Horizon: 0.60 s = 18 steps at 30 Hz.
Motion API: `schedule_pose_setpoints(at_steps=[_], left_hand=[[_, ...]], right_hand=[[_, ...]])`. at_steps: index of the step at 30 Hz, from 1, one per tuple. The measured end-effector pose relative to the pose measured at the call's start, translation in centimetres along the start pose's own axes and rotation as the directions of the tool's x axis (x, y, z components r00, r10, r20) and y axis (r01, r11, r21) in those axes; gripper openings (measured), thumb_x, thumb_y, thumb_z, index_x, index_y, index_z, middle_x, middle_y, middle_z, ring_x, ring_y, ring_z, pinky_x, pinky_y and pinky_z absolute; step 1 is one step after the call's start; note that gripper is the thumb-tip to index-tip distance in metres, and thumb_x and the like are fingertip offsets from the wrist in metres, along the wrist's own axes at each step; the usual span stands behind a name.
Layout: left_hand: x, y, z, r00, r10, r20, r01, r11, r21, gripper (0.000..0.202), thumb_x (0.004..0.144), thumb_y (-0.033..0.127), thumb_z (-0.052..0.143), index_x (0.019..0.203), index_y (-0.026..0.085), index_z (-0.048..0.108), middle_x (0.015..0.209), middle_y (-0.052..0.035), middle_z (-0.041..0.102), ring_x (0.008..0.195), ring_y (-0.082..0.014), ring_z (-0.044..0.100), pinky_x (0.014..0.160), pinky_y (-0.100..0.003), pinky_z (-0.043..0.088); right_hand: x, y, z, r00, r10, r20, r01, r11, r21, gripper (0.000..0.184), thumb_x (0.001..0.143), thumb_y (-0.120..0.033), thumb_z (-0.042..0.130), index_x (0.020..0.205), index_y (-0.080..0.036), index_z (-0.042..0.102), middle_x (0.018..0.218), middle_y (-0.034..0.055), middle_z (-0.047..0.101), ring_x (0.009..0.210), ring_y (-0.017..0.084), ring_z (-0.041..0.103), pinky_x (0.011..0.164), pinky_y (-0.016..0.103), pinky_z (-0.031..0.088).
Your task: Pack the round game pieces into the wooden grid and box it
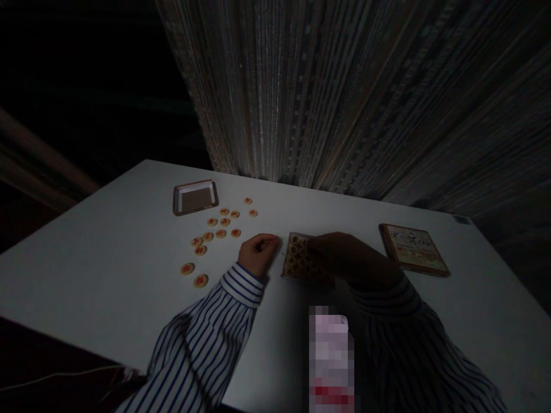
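Right fingers (315, 246) overlap the box (297, 279) at its far edge, tabletop (269, 344) spreading nearside.

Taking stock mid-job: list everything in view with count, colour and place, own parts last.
Red-marked xiangqi pieces: 13, yellowish, loose on table's left half
Dark-marked xiangqi pieces: count partly hidden, yellowish, in open box
Open box: one, colour unclear, under right hand
Shallow tray: one, brownish, pale inner walls, far left on table
Illustrated flat case: one, brown-edged, pale top, table's right
Table: one, white, centre
Curtain: one, grey-brown, behind table
Cable: one, pale, lower left
Pixelated item: one, pinkish and red, bottom centre, unidentifiable
Striped sleeves: two, white-blue, both arms
Left hand: one, bare, left of open box
Right hand: one, bare, over open box
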<state>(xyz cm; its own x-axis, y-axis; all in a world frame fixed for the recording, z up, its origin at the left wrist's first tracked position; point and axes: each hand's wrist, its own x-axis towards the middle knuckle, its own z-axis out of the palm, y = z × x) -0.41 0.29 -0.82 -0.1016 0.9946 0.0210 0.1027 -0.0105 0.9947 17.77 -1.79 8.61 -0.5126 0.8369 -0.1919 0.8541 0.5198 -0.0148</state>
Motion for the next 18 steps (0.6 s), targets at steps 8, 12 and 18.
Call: schedule_pose_setpoints(at_steps=[8, 12, 18], left_hand=[[-0.12, 0.43, 0.20, 1.000, -0.015, -0.012, 0.015, 0.999, -0.040, 0.015, 0.056, 0.025, 0.066, 0.067, 0.014, 0.068, 0.053, -0.0005, 0.063, 0.051, -0.0104, 0.053, 0.051, -0.022, 0.044], [-0.21, 0.69, 0.28, 0.999, -0.042, -0.007, 0.041, 0.996, -0.085, 0.013, 0.055, 0.024, 0.066, 0.065, 0.014, 0.067, 0.051, 0.0002, 0.061, 0.049, -0.0097, 0.051, 0.050, -0.021, 0.042], [-0.28, 0.42, 0.16, 0.999, -0.040, -0.002, 0.039, 0.992, -0.117, 0.013, 0.055, 0.024, 0.066, 0.064, 0.014, 0.067, 0.050, 0.0010, 0.059, 0.048, -0.0090, 0.049, 0.049, -0.021, 0.040]], right_hand=[[0.33, 0.26, 0.58, 0.991, -0.044, -0.123, 0.046, 0.999, 0.009, 0.021, 0.084, -0.021, 0.041, 0.090, -0.017, 0.061, 0.078, 0.0062, 0.067, 0.066, 0.015, 0.061, 0.056, 0.024, 0.037], [0.27, 0.02, 0.35, 0.980, -0.037, -0.197, 0.032, 0.999, -0.027, 0.020, 0.083, -0.018, 0.041, 0.082, -0.016, 0.061, 0.075, 0.0058, 0.066, 0.064, 0.015, 0.059, 0.056, 0.025, 0.035], [0.26, -0.30, -0.26, 0.987, -0.022, -0.162, 0.019, 1.000, -0.020, 0.019, 0.083, -0.016, 0.041, 0.078, -0.016, 0.059, 0.069, 0.0037, 0.062, 0.058, 0.012, 0.053, 0.052, 0.024, 0.029]])
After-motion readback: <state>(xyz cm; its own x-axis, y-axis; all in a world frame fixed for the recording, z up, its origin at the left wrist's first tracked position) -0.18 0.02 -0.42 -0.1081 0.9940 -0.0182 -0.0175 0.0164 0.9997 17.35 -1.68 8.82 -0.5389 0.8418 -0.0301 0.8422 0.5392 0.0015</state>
